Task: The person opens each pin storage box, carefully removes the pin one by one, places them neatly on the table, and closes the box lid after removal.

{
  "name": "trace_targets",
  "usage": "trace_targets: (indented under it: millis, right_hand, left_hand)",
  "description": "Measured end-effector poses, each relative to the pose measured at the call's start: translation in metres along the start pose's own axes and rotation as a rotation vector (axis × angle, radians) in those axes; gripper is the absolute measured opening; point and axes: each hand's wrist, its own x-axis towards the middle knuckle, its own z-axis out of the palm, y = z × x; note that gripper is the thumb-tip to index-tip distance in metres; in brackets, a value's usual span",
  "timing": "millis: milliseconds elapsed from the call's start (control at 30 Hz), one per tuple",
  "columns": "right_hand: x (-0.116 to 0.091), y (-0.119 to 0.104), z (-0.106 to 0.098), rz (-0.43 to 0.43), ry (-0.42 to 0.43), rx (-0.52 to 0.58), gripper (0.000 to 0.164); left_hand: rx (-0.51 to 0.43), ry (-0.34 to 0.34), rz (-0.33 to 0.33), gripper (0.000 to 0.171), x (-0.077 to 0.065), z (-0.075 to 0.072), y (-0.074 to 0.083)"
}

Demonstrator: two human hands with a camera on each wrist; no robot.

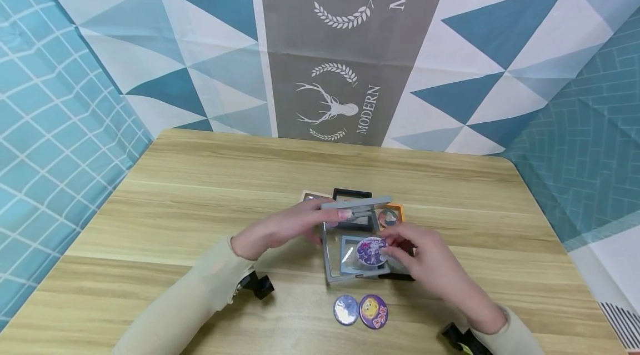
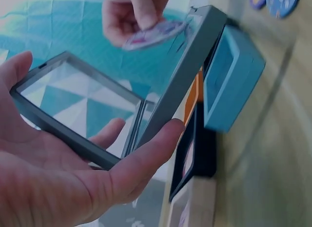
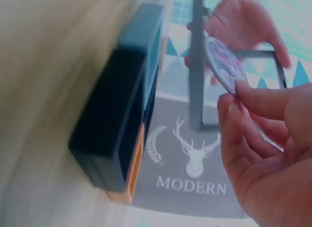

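My left hand [image 1: 287, 226] holds a grey hinged display frame [image 1: 327, 260] with clear film panes, its two halves spread apart. In the left wrist view, the thumb lies along the hinge side of the frame [image 2: 183, 73] and other fingers are behind the upper half. My right hand [image 1: 432, 260] pinches a round purple badge [image 1: 370, 252] by its edge between thumb and fingers. The badge [image 3: 225, 63] is tilted, right at the clear film of the frame's lower half. Through that film a light blue frame [image 1: 345, 258] shows.
Two round badges lie side by side in front: a bluish one [image 1: 346, 309] and a purple one with a yellow figure [image 1: 374, 304]. Behind and around the grey frame stand a black frame [image 1: 352, 193], an orange frame [image 1: 401, 211], a beige frame [image 2: 201, 202] and another black frame [image 3: 105, 114].
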Motion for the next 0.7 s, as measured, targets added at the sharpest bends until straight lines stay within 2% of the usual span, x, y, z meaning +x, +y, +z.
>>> trace_targets:
  millis: [167,233,400,533,700]
  right_hand:
    - [0.001,0.007,-0.012,0.038,-0.120,-0.017,0.022]
    - [0.000,0.008,-0.016,0.026,-0.187,-0.041,0.022]
    - [-0.001,0.012,-0.019,-0.075,-0.407,-0.032,0.021]
    - [-0.003,0.014,-0.018,-0.072,-0.577,0.011,0.021]
    - [-0.004,0.015,-0.015,-0.060,-0.671,-0.025,0.020]
  left_hand:
    - [0.076,0.040,-0.043,0.079,-0.002,-0.013,0.000]
    - [0.094,0.055,-0.054,0.081,-0.003,-0.018,0.000]
    - [0.108,0.093,-0.073,0.082,-0.006,-0.027,0.000]
    - [0.108,0.093,-0.061,0.076,-0.005,-0.029,0.000]
    - [0.124,0.109,-0.077,0.084,-0.005,-0.029,-0.001]
